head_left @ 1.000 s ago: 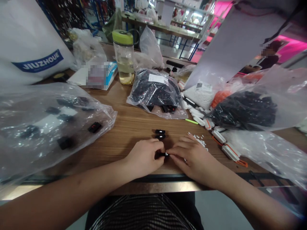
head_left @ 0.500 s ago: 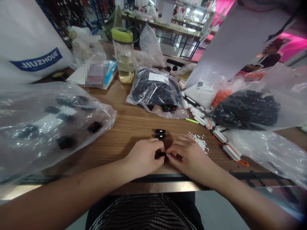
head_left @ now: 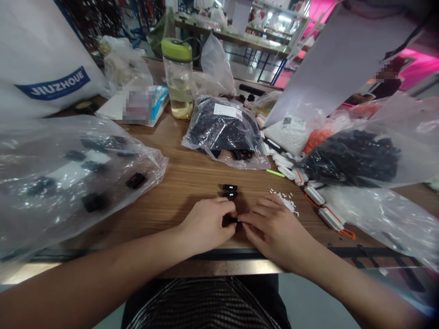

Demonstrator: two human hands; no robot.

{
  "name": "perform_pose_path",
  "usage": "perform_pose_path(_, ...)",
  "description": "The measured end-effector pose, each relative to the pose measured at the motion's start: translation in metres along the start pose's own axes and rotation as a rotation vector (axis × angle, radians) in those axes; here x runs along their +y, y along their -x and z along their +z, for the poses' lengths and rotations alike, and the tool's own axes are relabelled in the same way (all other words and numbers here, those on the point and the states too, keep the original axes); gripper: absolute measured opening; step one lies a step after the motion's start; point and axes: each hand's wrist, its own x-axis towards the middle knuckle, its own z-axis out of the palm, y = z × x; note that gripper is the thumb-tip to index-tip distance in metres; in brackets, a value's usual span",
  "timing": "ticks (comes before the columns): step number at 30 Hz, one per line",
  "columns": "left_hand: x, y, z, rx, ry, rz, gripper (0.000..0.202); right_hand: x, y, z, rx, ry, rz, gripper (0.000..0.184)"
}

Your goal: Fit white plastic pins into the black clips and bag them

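Observation:
My left hand is closed on a small black plastic part, mostly hidden by the thumb and fingers. A tiny white tip shows at the part's right end. My right hand rests beside it, fingers stretched out and thumb apart, with the index fingertip touching or almost touching that white tip. Just beyond my hands, two black parts lie in a row, each with white dots on it. A scatter of small white pins lies beyond my right hand, partly covered by it.
On the left lies a clear bag with black parts. A full bag of black parts sits at the back middle near a green-lidded bottle. White-and-orange pieces, a green stick and more bags line the right.
My right thumb has drawn away from the index fingertip, and the hand has shifted slightly right. A white tip now shows at the black part's end. My left hand stays put.

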Motion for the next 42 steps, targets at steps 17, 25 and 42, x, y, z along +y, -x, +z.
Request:
perform_pose_path(17,-0.002,0.004,-0.001,0.017,-0.105,0.043,0.008,0.021,0.020,0.006,0.209,-0.194,0.063,0.022)
perform_pose_path(25,-0.007,0.004,-0.017,0.090,-0.446,-0.004,0.019,0.030,0.038,-0.006,0.287,-0.101,0.205,0.014)
perform_pose_path(42,-0.009,0.000,-0.023,0.287,-0.351,0.137,0.017,0.106,-0.092,-0.006,0.116,0.061,0.421,0.026)
